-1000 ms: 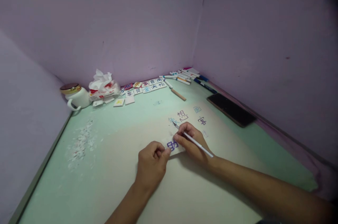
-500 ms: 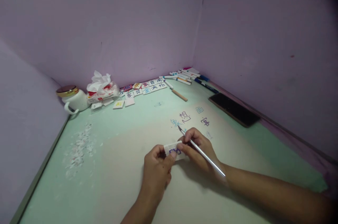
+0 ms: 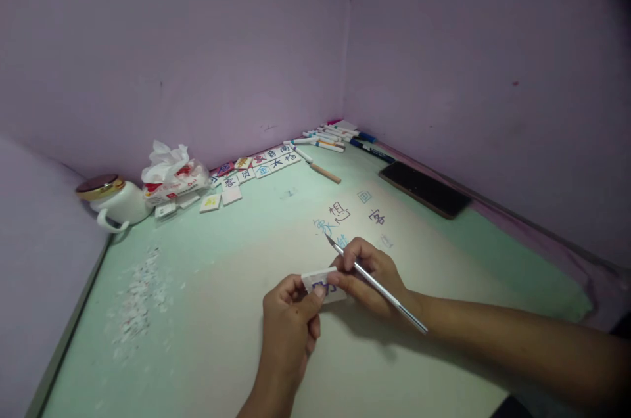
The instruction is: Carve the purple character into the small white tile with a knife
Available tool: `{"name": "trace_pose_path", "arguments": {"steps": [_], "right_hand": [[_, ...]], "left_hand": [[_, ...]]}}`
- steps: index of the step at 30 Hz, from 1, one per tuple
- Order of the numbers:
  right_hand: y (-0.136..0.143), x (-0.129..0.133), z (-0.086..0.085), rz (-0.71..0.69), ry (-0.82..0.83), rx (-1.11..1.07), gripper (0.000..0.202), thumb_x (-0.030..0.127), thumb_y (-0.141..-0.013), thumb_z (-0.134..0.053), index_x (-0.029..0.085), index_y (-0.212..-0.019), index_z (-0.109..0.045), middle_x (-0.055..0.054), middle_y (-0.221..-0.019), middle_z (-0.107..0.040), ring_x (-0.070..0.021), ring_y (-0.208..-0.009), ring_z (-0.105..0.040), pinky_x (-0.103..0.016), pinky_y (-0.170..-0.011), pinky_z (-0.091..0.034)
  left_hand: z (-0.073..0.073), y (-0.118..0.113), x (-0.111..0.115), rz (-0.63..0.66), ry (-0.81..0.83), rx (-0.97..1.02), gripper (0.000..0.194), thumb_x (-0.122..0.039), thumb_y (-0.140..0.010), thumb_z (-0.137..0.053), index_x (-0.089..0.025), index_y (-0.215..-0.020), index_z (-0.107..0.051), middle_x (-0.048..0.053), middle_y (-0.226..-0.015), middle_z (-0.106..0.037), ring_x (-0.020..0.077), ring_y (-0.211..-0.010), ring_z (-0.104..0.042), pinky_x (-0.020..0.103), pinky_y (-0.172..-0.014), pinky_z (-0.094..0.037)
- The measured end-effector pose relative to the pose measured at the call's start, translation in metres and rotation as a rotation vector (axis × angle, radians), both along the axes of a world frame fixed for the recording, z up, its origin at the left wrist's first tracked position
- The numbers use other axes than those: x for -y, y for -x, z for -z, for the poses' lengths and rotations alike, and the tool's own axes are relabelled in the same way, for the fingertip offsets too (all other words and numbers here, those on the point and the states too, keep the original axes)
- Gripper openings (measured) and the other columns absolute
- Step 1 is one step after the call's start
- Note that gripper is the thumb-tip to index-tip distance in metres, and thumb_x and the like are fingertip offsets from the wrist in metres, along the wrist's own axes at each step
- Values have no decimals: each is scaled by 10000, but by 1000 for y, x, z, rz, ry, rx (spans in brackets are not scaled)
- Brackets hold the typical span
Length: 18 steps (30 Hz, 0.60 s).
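White character tile (image 3: 319,277) is pinched at lower centre by left hand (image 3: 290,306) and right hand (image 3: 372,278), the silver craft knife (image 3: 389,297) being right-held, blade (image 3: 329,240) slanted upper-left, clear of it.

A white mug (image 3: 132,201) with a dark, gold-rimmed lid (image 3: 101,186) stands just beside a red-and-white tissue packet (image 3: 176,189). White pens (image 3: 328,137) lie bunched near the far corner. A dark slab (image 3: 424,189), apparently a phone, lies near the purple right wall (image 3: 483,43).
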State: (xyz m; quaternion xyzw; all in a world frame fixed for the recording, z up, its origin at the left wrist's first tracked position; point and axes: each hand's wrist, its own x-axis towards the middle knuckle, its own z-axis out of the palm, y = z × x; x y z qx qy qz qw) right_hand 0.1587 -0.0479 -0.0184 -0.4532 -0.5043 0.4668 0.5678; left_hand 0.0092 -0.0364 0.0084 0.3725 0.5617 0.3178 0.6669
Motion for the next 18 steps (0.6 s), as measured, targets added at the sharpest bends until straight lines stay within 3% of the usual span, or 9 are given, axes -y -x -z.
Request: {"name": "trace_pose_path", "arguments": {"steps": [10,18], "right_hand": [[-1,0,7,-1,-50,169,203,264,-772,-661,228,-748,-463,-4,-681,-600,-135,-539,-527,-268,-495,-414],[-2,-9,-9,84,170,-66,257,247,-704,-704,215,-710,-448,39,-626,-532,-117,-560,-491,-248,-522,-403]], "left_hand": [[2,3,-5,-55,-30,-5,141,-258,-531,-616,-124,-528,-572,-5,-355,-512,69,-286,-395,174,-305,-281],[10,5,-5,-86,-105,57,309,-249,-547,-493,-113,-801,-604,-21,-391,-539,78,-272,-370,174,-283,-263]]}}
